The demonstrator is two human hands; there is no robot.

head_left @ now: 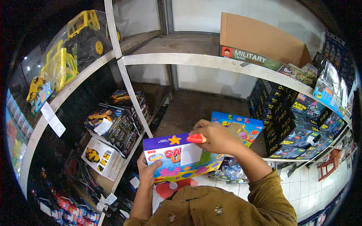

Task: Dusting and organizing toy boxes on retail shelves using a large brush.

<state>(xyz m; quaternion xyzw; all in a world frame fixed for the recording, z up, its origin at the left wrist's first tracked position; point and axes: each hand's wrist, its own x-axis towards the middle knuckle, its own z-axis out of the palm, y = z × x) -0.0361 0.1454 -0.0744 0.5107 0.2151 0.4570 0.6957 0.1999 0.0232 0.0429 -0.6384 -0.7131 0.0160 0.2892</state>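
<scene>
My left hand (148,168) is closed on the left end of a colourful toy box (173,165), its thumb on the front face. The box has a purple top with an orange star and a blue front with bright shapes, and is held tilted before my chest. A blank-looking white paper (191,155) lies against its front. Above the box's top edge, my right hand (217,136) is closed round a small red object with a pale end (197,138); its exact kind is unclear. Behind that hand, a similar blue box (245,126) rests on the shelf, partly hidden.
A metal shelf rail (211,61) crosses above my hands, joining a slanted post (132,94). Stacked dark boxes (290,124) stand right, beneath an open cardboard carton (260,37). At left are a white toy box (101,158) and a bagged yellow toy vehicle (62,62).
</scene>
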